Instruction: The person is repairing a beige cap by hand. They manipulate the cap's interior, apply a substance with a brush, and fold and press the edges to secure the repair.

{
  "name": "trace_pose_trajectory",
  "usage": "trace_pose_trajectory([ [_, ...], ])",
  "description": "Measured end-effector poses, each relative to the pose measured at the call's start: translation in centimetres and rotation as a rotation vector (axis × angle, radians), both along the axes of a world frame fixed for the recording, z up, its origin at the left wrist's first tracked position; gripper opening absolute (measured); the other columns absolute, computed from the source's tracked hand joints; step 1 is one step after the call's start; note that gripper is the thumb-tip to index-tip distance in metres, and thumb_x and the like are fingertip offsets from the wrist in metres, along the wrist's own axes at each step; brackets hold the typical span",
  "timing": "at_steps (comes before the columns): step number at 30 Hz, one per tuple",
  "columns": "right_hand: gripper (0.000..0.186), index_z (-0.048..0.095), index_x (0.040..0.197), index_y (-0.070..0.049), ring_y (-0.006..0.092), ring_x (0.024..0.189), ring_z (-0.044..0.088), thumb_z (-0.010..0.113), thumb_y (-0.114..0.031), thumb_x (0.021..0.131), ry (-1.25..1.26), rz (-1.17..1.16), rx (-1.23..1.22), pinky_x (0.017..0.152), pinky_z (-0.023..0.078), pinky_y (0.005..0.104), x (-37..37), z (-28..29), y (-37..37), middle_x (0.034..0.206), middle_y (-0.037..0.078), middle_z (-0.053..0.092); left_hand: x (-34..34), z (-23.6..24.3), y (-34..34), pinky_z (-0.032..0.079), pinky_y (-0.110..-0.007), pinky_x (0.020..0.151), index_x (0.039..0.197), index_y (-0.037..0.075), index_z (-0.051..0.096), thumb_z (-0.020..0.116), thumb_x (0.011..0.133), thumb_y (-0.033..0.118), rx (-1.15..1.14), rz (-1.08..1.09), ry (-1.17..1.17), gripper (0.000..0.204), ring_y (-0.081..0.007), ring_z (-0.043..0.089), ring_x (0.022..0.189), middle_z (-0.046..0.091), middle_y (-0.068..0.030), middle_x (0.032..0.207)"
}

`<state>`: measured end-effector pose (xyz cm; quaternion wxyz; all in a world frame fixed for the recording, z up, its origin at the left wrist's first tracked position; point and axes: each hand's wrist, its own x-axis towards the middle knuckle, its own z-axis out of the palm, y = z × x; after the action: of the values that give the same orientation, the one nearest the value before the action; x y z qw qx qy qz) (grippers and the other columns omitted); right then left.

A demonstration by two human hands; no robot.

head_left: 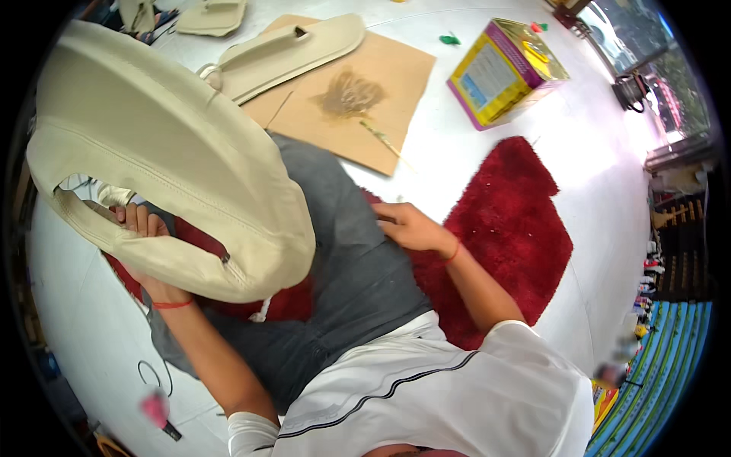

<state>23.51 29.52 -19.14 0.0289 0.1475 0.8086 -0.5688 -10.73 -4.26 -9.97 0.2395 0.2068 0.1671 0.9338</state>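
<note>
A large cream leather-covered panel [175,137], shaped like a car door trim, tilts over my lap at the left. A stitched seam runs along it, beside a long opening. My left hand [145,228] is closed round the padded rim of that opening, fingers coming through from behind. My right hand [411,226] touches the grey trousers [346,228] at my leg, its fingers loosely bent and a little apart, with nothing visible in them. Part of my left palm is hidden by the rim.
A brown board [415,72] with a glue-like stain and a thin stick [381,139] lies ahead, another cream panel [327,39] partly on it. A yellow and purple tin [499,72] stands at the far right. Red shaggy mat [506,244] lies under me; a pink-handled tool [156,410] lies lower left.
</note>
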Motion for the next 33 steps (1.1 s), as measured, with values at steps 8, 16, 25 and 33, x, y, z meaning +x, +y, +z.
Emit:
trace_pose_trajectory([
  [8,0.075,0.043,0.152,0.006,0.0264,0.136,0.055,0.04,-0.056,0.11,0.631,0.065,-0.888,0.113,0.045,0.0419,0.3,12.9,5.0,0.151,0.017,0.054,6.1,0.6,15.7,0.045,-0.031,0.054,0.105,0.005,0.055,0.043,0.109,0.027,-0.157,-0.299,-0.081,0.025,-0.0167,0.046,0.064,0.047,-0.004,0.079],
  [16,0.059,0.046,0.148,0.006,0.0222,0.127,0.062,0.048,-0.041,0.112,0.875,-0.676,-0.649,0.109,0.049,0.0374,5.4,17.0,5.1,0.141,0.014,0.062,10.8,11.1,30.9,0.051,-0.041,0.106,0.14,-0.001,0.055,0.039,0.113,0.032,-0.414,-0.386,0.047,0.046,-0.0264,0.066,0.118,0.066,-0.0152,0.132],
  [25,0.057,0.044,0.151,0.0,0.027,0.133,0.058,0.038,-0.042,0.114,1.158,-0.831,-0.683,0.113,0.049,0.0413,7.8,17.9,11.9,0.149,0.014,0.056,9.9,11.8,31.1,0.045,-0.04,0.111,0.15,-0.005,0.045,0.048,0.109,0.051,-0.821,-0.223,0.527,0.07,-0.0278,0.055,0.136,0.054,-0.0176,0.149],
  [33,0.051,0.039,0.151,-0.006,0.0326,0.135,0.051,0.055,-0.031,0.11,1.423,-0.97,-0.719,0.114,0.047,0.052,3.8,15.5,30.2,0.147,0.013,0.053,9.3,13.8,16.8,0.049,-0.038,0.105,0.135,-0.005,0.061,0.046,0.112,0.031,-0.771,0.138,0.857,0.046,-0.0223,0.065,0.119,0.067,-0.0148,0.132],
])
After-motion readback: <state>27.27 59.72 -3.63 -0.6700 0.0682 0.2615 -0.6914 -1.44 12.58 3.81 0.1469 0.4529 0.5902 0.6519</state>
